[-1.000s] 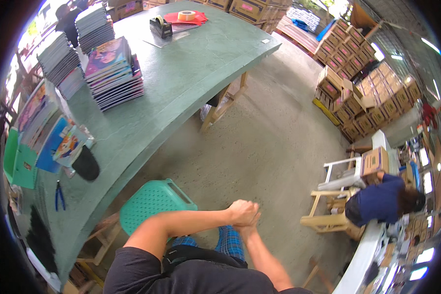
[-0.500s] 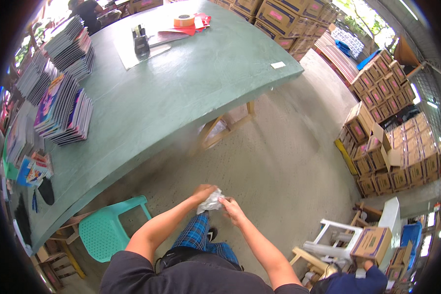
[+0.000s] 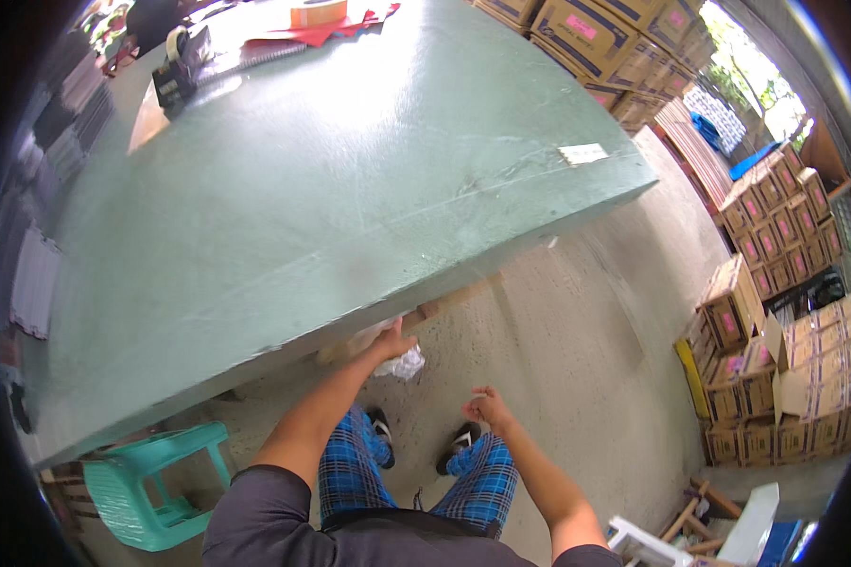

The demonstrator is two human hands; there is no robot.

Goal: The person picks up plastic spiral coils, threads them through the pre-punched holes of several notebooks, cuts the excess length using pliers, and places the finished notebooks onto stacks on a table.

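While your left hand [image 3: 388,342] reaches up to the near edge of the table, a crumpled white piece of paper or plastic [image 3: 402,364] hangs from it, bunched just below and to the right of your knuckles. Your fingers are closed on its upper part, so most of the wad shows beneath the hand, over the floor. The hand and the wad sit right at the underside of the big green-painted table [image 3: 331,189], where a pale wooden leg or brace [image 3: 454,300] meets the edge; whether your hand touches the wood you cannot tell from here.

Your right hand [image 3: 487,408] is lower and further right, well apart from the wad, with its fingers loosely curled and nothing in it. Below both hands you see your blue checked trousers [image 3: 482,472] and black-and-white sandals [image 3: 460,441] on the grey concrete floor [image 3: 577,359].

On the table, a small white paper slip [image 3: 582,152] lies near the right corner. At the far end stand a black tape dispenser [image 3: 178,71], a roll of brown tape [image 3: 318,11] and some red sheets [image 3: 336,28]. To your near left, under the table, is a turquoise plastic stool [image 3: 147,487]. Stacks of brown cardboard boxes with pink labels [image 3: 775,283] fill the right side.
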